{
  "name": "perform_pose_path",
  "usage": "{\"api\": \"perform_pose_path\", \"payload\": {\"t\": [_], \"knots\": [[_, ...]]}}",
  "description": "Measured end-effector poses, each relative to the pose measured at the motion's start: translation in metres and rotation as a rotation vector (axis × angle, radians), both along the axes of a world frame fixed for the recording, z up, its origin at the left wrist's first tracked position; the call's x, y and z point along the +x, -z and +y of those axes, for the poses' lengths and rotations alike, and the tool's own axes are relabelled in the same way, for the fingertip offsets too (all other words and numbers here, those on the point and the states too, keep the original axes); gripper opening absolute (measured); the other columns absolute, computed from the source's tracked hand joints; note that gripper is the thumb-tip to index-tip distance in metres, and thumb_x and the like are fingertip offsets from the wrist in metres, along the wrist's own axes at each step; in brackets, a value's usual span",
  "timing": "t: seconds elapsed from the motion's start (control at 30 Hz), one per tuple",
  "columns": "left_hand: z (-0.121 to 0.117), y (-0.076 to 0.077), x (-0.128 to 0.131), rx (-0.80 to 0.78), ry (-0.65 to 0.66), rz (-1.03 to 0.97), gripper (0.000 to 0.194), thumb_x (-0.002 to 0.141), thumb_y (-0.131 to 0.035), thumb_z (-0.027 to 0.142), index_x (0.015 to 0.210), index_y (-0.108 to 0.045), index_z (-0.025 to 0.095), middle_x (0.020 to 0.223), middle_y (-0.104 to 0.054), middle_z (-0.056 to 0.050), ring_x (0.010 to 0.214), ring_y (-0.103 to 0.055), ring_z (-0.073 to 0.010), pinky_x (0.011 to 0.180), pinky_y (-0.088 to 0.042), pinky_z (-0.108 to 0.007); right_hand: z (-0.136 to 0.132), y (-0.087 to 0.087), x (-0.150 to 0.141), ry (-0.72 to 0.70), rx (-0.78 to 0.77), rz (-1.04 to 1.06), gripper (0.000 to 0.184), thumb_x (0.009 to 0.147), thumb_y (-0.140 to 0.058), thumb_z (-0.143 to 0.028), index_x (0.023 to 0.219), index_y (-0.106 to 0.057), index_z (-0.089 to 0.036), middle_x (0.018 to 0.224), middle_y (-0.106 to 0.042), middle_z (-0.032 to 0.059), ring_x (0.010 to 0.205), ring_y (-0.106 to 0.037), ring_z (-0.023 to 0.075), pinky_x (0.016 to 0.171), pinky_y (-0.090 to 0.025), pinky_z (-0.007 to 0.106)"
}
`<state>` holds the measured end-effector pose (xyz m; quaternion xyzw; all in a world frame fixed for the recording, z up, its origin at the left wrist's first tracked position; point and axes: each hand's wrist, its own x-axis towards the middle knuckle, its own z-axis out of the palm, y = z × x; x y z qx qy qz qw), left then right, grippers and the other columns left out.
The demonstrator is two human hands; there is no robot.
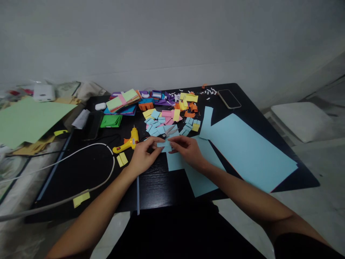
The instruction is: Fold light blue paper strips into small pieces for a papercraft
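Observation:
Between my two hands is a small light-blue paper piece [166, 145], pinched at its left by my left hand [145, 153] and at its right by my right hand [188, 149]. The fingers of both hands are closed on it. Just beyond my fingertips lie scissors [168, 132] on blue paper. Under and beside my right hand are light-blue sheets [206, 169]. To the left of my left hand a yellow glue gun [130, 141] rests on the black table [153, 194], its nozzle pointing away from me.
Folded paper pieces [167, 117] in blue, pink, yellow and orange are heaped behind my hands. Stacked coloured strips [124, 100] stand at the back left, a phone [229, 99] at the back right. Large blue sheets [250, 151] cover the right side. A white cable [107, 172] loops at left.

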<state>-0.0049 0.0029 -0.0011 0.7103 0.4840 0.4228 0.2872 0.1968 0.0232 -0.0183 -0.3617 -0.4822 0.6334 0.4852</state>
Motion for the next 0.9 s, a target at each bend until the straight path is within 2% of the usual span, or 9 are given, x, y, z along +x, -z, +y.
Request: {"api": "perform_pose_path", "payload": {"t": [0.07, 0.17, 0.33, 0.43, 0.9], "knots": [[-0.0004, 0.0013, -0.0013, 0.062, 0.005, 0.059, 0.018, 0.089, -0.068, 0.018, 0.106, -0.073, 0.020, 0.086, -0.073, -0.001, 0.069, -0.065, -0.0128, 0.060, -0.050, -0.022, -0.0004, 0.0005, -0.0003, 0.007, 0.006, -0.013, 0.032, 0.075, -0.088, -0.043, 0.096, -0.081, -0.020, 0.088, -0.076, 0.0027, 0.080, -0.073, 0.0176, 0.073, -0.071, 0.037], [-0.0011, 0.0020, -0.0021, 0.155, 0.024, 0.134, 0.019, 0.091, -0.067, 0.017, 0.109, -0.072, 0.019, 0.087, -0.075, -0.002, 0.071, -0.067, -0.0136, 0.065, -0.054, -0.024, 0.0004, 0.0023, -0.0003, 0.005, -0.010, -0.003, 0.036, 0.073, -0.089, -0.043, 0.100, -0.080, -0.021, 0.086, -0.075, 0.0021, 0.081, -0.073, 0.0182, 0.073, -0.071, 0.037], [-0.0020, 0.0009, -0.0018, 0.280, 0.077, 0.236, 0.021, 0.094, -0.063, 0.013, 0.112, -0.070, 0.019, 0.090, -0.076, -0.002, 0.073, -0.070, -0.0137, 0.072, -0.058, -0.025, 0.0026, 0.0030, 0.0011, -0.042, -0.022, -0.050, 0.030, 0.074, -0.088, -0.043, 0.086, -0.077, -0.019, 0.086, -0.074, 0.0030, 0.079, -0.072, 0.0168, 0.074, -0.069, 0.035], [-0.0019, 0.0009, -0.0018, 0.329, 0.093, 0.253, 0.020, 0.094, -0.063, 0.013, 0.112, -0.070, 0.019, 0.094, -0.077, -0.004, 0.077, -0.072, -0.0147, 0.074, -0.059, -0.026, 0.0028, 0.0015, 0.0019, -0.052, 0.010, -0.095, 0.029, 0.075, -0.086, -0.044, 0.085, -0.075, -0.018, 0.082, -0.072, 0.0019, 0.076, -0.070, 0.0154, 0.072, -0.068, 0.033], [-0.0028, -0.0009, -0.0003, 0.374, 0.138, 0.290, 0.022, 0.095, -0.061, 0.011, 0.113, -0.070, 0.019, 0.098, -0.079, -0.005, 0.086, -0.075, -0.0169, 0.081, -0.060, -0.029, 0.0011, 0.0013, 0.0002, -0.052, 0.075, -0.156, 0.028, 0.079, -0.080, -0.044, 0.083, -0.072, -0.018, 0.080, -0.067, 0.0006, 0.070, -0.065, 0.0133, 0.065, -0.067, 0.030]]}}
